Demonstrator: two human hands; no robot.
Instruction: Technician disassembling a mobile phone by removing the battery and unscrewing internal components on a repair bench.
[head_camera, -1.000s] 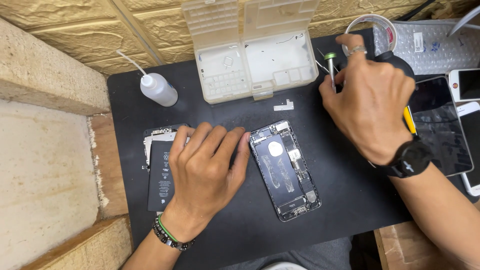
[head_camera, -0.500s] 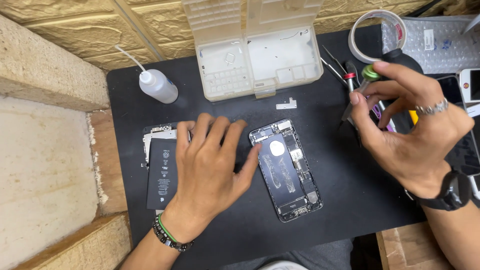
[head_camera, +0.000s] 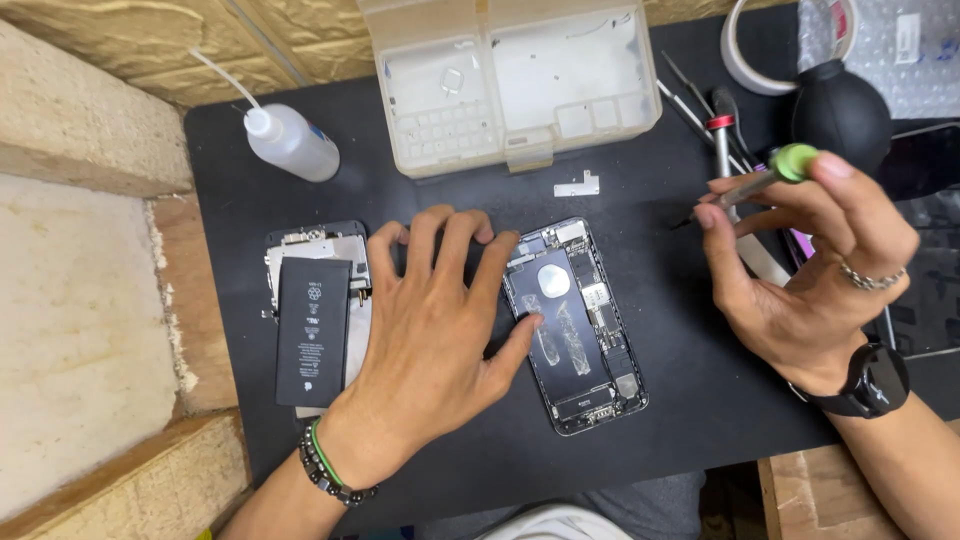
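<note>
- Fingers (head_camera: 455, 250) of the left hand (head_camera: 430, 340) lay spread flat, gripping nothing, thumb tip touching the opened phone body (head_camera: 575, 325) at mid-frame.
- Fingers (head_camera: 775, 205) of the right hand (head_camera: 810, 270) were pinched around a green-capped screwdriver (head_camera: 765, 180), right of the phone.
- Compared with half a second before, the right hand had swung the driver down from the tool pile toward the phone; judged ready to work a screw.
- Driver's long axis ran almost level, tip pointing left and slightly down, cap at upper right.
- Phone body's long axis ran top to bottom, leaning slightly; a black battery (head_camera: 312, 330) lay on the dark mat (head_camera: 680, 400) at its left.
</note>
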